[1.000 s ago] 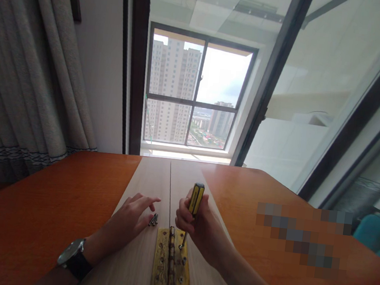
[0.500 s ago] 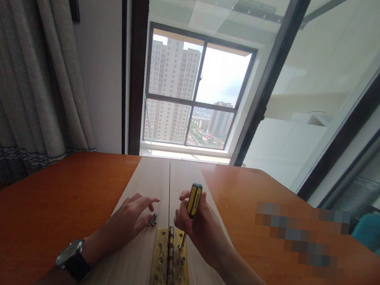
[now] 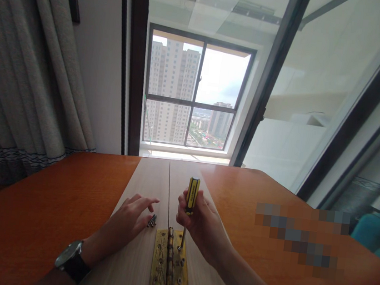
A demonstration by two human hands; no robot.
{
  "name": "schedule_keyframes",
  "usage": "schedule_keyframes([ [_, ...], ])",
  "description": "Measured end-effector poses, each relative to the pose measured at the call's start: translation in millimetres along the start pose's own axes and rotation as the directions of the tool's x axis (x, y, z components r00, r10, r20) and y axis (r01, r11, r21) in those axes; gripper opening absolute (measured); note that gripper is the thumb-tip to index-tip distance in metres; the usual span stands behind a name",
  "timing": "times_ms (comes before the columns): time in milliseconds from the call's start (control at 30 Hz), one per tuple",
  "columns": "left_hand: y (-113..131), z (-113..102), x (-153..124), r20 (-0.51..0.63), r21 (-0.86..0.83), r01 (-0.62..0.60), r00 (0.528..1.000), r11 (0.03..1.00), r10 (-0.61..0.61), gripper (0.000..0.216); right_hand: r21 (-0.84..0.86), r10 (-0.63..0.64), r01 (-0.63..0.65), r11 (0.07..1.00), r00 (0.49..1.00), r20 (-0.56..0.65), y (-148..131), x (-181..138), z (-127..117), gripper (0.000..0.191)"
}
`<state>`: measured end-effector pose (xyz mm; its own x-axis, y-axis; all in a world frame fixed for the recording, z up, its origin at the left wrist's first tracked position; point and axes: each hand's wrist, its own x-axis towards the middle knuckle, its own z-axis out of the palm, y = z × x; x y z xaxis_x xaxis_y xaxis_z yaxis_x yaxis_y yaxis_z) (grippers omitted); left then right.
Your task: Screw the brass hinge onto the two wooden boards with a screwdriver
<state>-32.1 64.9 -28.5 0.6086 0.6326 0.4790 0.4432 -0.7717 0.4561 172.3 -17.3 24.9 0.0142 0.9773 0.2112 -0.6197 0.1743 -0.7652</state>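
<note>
A brass hinge (image 3: 170, 264) lies flat across the seam of two pale wooden boards (image 3: 151, 184) on the orange table (image 3: 48, 208). My right hand (image 3: 201, 226) is closed around a yellow-and-black screwdriver (image 3: 191, 196), held nearly upright with its tip on the hinge's right leaf near the top. My left hand (image 3: 129, 220) rests on the left board with fingers stretched out, fingertips just beside a small cluster of loose screws (image 3: 152, 221). A dark wristwatch (image 3: 71, 261) is on my left wrist.
Curtains (image 3: 29, 74) hang at the left behind the table. A large window (image 3: 195, 93) and glass panels stand beyond the table's far edge. A blurred patch (image 3: 299, 233) covers part of the table at the right.
The screwdriver has risen slightly and stands more upright over the hinge's right leaf. My left hand stays by the screws.
</note>
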Motion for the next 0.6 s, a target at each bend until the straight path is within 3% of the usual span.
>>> schedule_keyframes([
  [600,-1.0,0.3,-0.6,0.001,-0.001,0.006,1.0,1.0,-0.006,0.036,-0.025,-0.03,0.03,0.999,1.0,-0.006,-0.8,0.1,2.2,0.043],
])
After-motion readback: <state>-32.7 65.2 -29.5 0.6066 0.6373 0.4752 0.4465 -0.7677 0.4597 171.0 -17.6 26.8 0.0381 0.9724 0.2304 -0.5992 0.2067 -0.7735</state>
